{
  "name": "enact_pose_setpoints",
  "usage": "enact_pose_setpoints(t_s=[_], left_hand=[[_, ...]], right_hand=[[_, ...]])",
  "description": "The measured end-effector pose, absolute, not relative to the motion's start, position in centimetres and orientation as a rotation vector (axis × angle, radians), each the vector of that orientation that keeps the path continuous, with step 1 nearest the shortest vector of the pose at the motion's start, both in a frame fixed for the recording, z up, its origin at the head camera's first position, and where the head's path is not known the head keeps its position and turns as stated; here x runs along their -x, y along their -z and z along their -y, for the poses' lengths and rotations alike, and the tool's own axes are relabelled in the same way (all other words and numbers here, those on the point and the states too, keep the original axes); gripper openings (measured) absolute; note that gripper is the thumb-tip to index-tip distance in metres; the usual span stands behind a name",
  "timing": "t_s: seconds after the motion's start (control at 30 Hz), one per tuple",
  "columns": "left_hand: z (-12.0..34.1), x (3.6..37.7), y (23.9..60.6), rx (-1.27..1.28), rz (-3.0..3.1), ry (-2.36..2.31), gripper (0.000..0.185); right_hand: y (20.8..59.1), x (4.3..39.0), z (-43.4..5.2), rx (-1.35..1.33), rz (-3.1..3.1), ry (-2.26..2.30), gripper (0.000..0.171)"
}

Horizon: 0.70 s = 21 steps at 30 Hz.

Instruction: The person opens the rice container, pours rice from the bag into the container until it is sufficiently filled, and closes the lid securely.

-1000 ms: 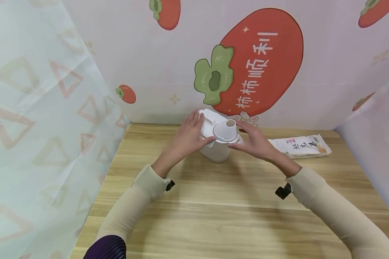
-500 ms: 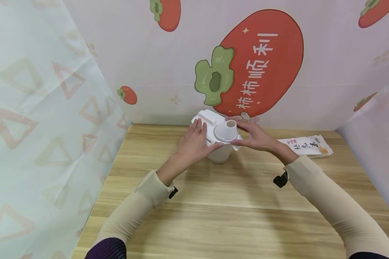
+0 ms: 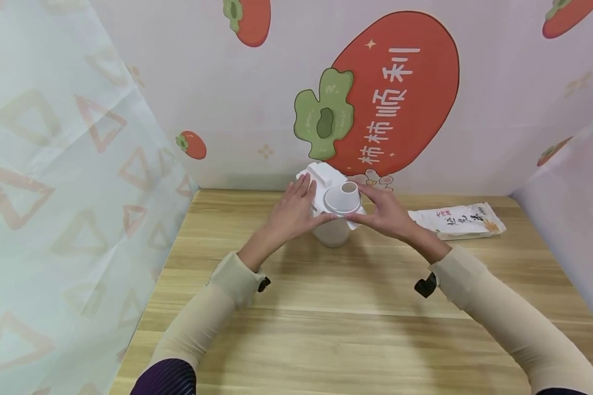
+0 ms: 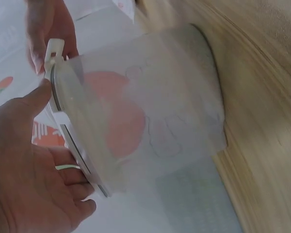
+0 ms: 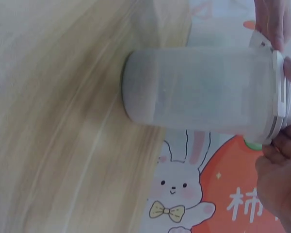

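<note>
Head view: the white container [image 3: 332,230] stands upright on the tabletop [image 3: 326,318], straight ahead of the person and squarely between the two hands. Its long axis runs vertical, with the lid [image 3: 337,198] and its round spout on top. The left hand [image 3: 292,211] lies against the lid's left side, fingers fairly straight and thumb reaching under the near edge. The right hand [image 3: 382,211] meets the lid from the right, fingers curved along its rim. Both hands sit about equally close; neither has the advantage. Well off to the right of the right hand lies a flat printed bag [image 3: 457,221], untouched.

Left wrist view: the left hand [image 4: 34,170] cups the lid [image 4: 70,131] at its rim, thumb pressed on the edge and fingers curled beneath it. The translucent body of the container [image 4: 155,121] extends away from the palm towards the tabletop [image 4: 266,97].

Right wrist view: the right hand [image 5: 281,189] shows only at the frame's edge, its fingertips touching the lid [image 5: 279,92]; how tightly it grips I cannot tell. The container [image 5: 199,90] stretches from the lid down to the tabletop [image 5: 53,121].
</note>
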<state>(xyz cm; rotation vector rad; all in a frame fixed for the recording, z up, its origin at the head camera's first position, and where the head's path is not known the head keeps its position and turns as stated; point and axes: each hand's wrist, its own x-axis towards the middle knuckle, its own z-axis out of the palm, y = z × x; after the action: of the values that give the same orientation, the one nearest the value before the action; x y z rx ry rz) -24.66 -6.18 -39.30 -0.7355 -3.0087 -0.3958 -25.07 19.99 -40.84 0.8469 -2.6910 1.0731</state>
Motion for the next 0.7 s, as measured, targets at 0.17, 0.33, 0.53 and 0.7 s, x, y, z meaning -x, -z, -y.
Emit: enact_pose_setpoints(t_s=[0.17, 0.33, 0.53, 0.7], left_hand=[[7.0, 25.9, 39.5, 0.862, 2.993, 0.545, 0.106], [7.8, 26.9, 39.1, 1.005, 2.997, 0.674, 0.104], [8.5, 27.5, 38.9, 1.092, 2.994, 0.756, 0.103], [8.6, 27.5, 39.1, 1.09, 3.002, 0.78, 0.102]], right_hand=[[40.8, 24.0, -19.1, -0.734, 2.701, -1.06, 0.084], [41.0, 23.1, -18.1, -0.634, 2.659, -0.985, 0.085], [41.2, 22.1, -17.2, -0.598, 2.597, -0.936, 0.086], [40.6, 22.1, -17.5, -0.641, 2.637, -0.899, 0.087]])
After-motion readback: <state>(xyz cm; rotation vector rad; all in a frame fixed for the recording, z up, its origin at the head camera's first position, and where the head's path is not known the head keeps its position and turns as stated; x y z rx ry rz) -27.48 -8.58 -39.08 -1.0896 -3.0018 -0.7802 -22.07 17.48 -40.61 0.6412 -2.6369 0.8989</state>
